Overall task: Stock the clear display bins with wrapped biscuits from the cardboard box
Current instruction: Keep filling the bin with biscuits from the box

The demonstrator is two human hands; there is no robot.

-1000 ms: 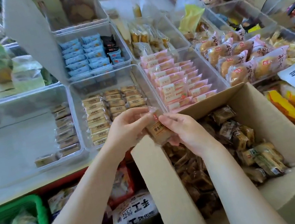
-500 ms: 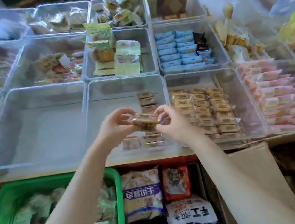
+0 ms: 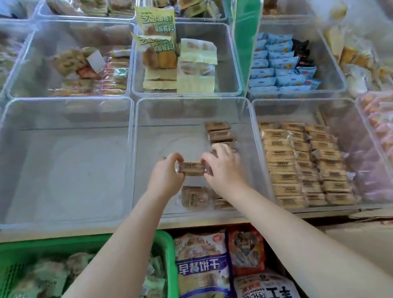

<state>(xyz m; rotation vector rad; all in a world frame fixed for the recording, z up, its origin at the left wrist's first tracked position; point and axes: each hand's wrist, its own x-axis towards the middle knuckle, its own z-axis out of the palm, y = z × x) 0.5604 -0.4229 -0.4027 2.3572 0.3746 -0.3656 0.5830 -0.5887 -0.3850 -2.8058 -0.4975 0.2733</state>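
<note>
A wrapped biscuit (image 3: pixel 191 167) was pinched at its ends by the left hand (image 3: pixel 166 177) and right hand (image 3: pixel 223 167), fingers curled, at frame centre. It was held over a clear bin (image 3: pixel 250 139) beside a row of biscuits (image 3: pixel 219 133).

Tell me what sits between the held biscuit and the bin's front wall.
In the head view, one flat wrapped biscuit lies on the bin floor below the held biscuit, before the front wall.

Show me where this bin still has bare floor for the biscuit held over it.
In the middle bin, the floor left of the biscuit column is bare, up to the far wall. Both hands pinch the wrapped biscuit there. The bin at right is crowded with rows.
</note>
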